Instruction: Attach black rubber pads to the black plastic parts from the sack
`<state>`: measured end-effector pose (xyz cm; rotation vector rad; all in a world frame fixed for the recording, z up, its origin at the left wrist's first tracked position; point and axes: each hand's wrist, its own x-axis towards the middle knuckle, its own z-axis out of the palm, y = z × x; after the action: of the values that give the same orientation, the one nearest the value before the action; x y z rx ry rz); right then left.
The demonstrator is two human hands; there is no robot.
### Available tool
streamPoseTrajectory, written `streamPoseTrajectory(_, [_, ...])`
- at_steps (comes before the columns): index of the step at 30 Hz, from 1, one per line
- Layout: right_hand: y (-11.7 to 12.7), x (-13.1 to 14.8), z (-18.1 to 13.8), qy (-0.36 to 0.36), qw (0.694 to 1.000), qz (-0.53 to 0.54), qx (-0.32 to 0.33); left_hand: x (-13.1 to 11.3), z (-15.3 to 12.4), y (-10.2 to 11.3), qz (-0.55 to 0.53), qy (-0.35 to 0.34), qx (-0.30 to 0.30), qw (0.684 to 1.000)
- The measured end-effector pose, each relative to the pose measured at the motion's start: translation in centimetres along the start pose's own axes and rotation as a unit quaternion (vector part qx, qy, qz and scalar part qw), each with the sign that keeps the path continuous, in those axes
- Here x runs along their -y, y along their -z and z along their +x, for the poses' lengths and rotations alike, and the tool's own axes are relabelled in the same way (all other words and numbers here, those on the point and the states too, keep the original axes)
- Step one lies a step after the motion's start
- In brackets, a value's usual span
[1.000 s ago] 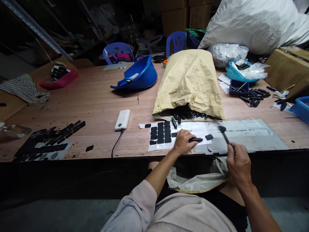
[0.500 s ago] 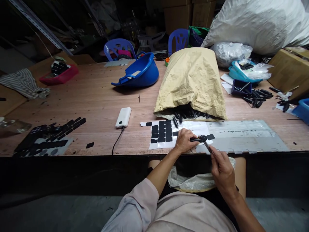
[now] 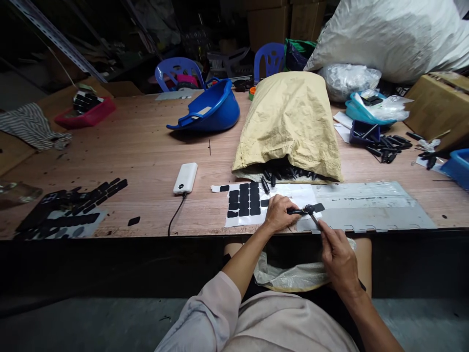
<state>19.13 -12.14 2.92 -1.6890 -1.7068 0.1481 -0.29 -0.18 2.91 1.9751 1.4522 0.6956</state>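
My left hand (image 3: 281, 213) pinches a slim black handle-like piece (image 3: 295, 211) over the front edge of the table. A round black end (image 3: 309, 209) sits at the right of that piece. My right hand (image 3: 340, 256) is closed around a thin grey metal tool (image 3: 315, 221), whose tip meets the round end; the exact contact is too small to make out. Just behind lies a dark rounded patch (image 3: 319, 207). Under my left hand is a white sheet (image 3: 232, 222) carrying rows of black rounded patches (image 3: 244, 199). Two loose black pieces (image 3: 265, 185) lie at its back edge.
A yellow sack (image 3: 289, 117) spills black pieces from its mouth. Right of the sheet is a grey flat board (image 3: 384, 210). A white power bank (image 3: 185, 177) with a cable, a blue basin (image 3: 216, 110) and dark strips (image 3: 78, 210) lie leftward. Black parts (image 3: 390, 146) are heaped right.
The whole view has shifted slightly. Both hands keep their grips, and the tool stays against the round end with only a small movement of my right hand.
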Motion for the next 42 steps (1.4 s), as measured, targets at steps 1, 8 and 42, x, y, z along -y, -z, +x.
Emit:
streamPoseTrajectory(1, [0.1, -0.1, 0.1, 0.000, 1.000, 0.002, -0.003, 0.0, 0.0, 0.0, 0.000, -0.001, 0.000, 1.000])
streamPoseTrajectory(8, [2.9, -4.3, 3.8, -0.053, 0.987, -0.131, -0.076, 0.2, 0.0, -0.2, 0.004, -0.012, -0.003, 1.000])
streamPoseTrajectory(42, [0.3, -10.4, 8.9, -0.115, 0.950, -0.276, -0.092, 2.3, -10.2, -7.0, 0.063, 0.305, 0.244, 0.919])
